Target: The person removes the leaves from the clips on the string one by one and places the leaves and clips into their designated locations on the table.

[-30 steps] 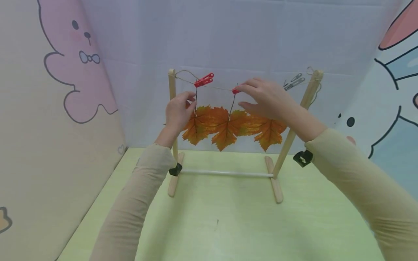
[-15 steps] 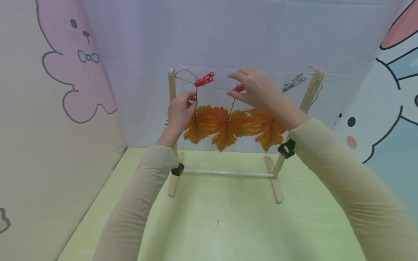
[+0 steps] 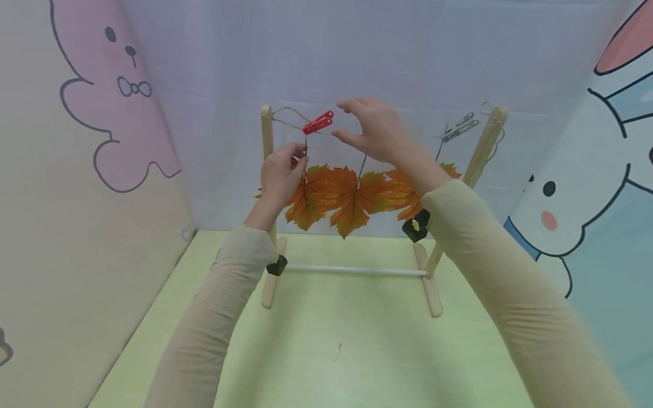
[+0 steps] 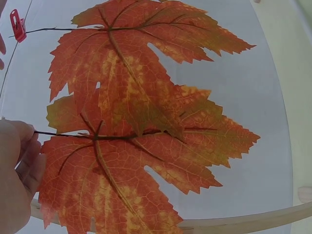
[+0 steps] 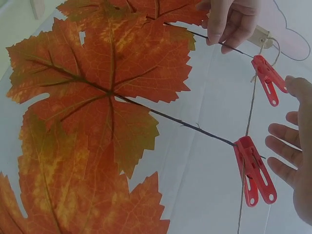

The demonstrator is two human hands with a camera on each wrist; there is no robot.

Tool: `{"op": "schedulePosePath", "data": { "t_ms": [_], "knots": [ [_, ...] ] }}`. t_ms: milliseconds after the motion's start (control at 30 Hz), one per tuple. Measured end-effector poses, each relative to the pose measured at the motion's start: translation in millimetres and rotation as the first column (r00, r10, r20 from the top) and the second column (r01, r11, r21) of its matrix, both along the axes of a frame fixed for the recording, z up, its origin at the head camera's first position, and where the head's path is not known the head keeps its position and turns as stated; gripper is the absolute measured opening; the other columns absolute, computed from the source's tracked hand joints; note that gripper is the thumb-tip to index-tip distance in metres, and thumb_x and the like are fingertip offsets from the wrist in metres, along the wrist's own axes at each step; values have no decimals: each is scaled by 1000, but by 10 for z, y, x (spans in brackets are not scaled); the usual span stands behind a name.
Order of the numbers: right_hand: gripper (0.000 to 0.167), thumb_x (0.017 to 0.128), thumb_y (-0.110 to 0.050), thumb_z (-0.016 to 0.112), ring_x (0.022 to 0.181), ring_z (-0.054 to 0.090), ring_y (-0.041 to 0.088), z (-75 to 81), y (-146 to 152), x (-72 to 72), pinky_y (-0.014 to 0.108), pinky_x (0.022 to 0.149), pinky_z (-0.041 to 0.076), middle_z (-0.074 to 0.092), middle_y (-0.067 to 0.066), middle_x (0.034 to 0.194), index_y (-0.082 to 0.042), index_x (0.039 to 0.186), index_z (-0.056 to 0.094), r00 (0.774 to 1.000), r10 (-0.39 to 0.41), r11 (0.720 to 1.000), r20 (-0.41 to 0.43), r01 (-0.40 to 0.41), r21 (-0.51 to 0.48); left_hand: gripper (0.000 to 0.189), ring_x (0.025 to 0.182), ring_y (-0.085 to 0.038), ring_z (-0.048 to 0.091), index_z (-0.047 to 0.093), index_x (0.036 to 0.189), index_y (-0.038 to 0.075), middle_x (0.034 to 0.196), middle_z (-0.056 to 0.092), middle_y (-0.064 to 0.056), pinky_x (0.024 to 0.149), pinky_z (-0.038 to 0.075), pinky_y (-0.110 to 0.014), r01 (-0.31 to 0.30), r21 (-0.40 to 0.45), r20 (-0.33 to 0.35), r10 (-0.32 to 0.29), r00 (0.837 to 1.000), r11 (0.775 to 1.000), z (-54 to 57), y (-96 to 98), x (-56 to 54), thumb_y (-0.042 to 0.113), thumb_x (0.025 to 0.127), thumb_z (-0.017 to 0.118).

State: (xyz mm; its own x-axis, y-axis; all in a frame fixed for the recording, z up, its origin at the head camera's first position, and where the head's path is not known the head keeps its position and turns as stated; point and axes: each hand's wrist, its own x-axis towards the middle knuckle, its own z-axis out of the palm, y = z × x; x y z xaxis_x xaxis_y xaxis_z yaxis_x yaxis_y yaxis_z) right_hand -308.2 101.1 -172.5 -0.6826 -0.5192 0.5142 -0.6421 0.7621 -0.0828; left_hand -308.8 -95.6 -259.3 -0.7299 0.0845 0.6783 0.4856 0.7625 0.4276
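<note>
My left hand (image 3: pixel 280 175) pinches the dark stem of the leftmost orange maple leaf (image 4: pixel 117 170) just below its red clothespin (image 3: pixel 318 122). That clothespin grips the stem's top at the twine (image 5: pixel 252 105). My right hand (image 3: pixel 374 129) is beside this clothespin's handles, thumb and fingers spread apart; in the right wrist view the thumb tip is very near one handle. A second red clothespin (image 5: pixel 254 170) holds the middle maple leaf (image 5: pixel 112 92); in the head view my right hand hides it. A grey clothespin (image 3: pixel 460 129) holds the rightmost leaf, partly behind my right forearm.
Twine runs between two wooden posts (image 3: pixel 483 150) of a stand, joined low down by a white rod (image 3: pixel 352 270). The stand's wooden feet (image 3: pixel 428 283) rest on a pale green table (image 3: pixel 357 351). A white cloth (image 3: pixel 229 141) hangs behind; cartoon-printed panels flank both sides.
My right hand has moved left, from the middle red clothespin to the leftmost one, its fingers spread. My left hand stays on the stem, nearly still.
</note>
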Motion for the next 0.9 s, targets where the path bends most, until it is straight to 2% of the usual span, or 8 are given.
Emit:
{"op": "schedulePosePath", "data": {
  "t_ms": [233,433,633,733,900],
  "knots": [
    [53,90,-37,54,111,50,25,-7,-108,-35,38,93,41,55,12,121,-6,132,44,999,-27,999,35,26,22,18,76,-22,62,65,102,2,91,68,-10,68,49,-34,8,1,-13,-8,1000,1000,1,-6,6,11,87,59],
    [52,89,-34,55,106,53,24,-47,-173,-64,36,89,44,57,13,119,-2,130,47,1000,3,1000,-12,-3,-7,18,75,-22,62,65,102,2,91,68,-11,69,49,-33,17,7,-17,-17,1000,1000,11,-13,-2,10,87,59],
    [43,91,-28,54,102,55,24,-55,-237,-57,34,88,45,59,13,116,-1,124,52,999,10,999,-36,-11,-31,17,75,-21,61,65,100,3,90,68,-10,68,49,-33,23,28,-4,-23,1000,999,1,-7,16,11,87,59],
    [39,91,-25,54,100,55,24,-61,-258,-60,33,87,45,60,12,113,0,121,54,1000,15,998,-22,-16,-60,16,74,-21,60,65,100,4,89,67,-10,67,48,-33,20,30,4,-20,1000,999,-10,-7,20,12,87,59],
    [34,90,-21,54,95,56,22,-97,-269,-87,32,83,45,61,12,105,1,117,56,998,47,986,42,-40,-164,16,74,-20,60,65,100,4,89,68,-9,66,48,-32,18,34,3,-18,1000,999,-21,-9,17,11,87,59]
  ]
}}
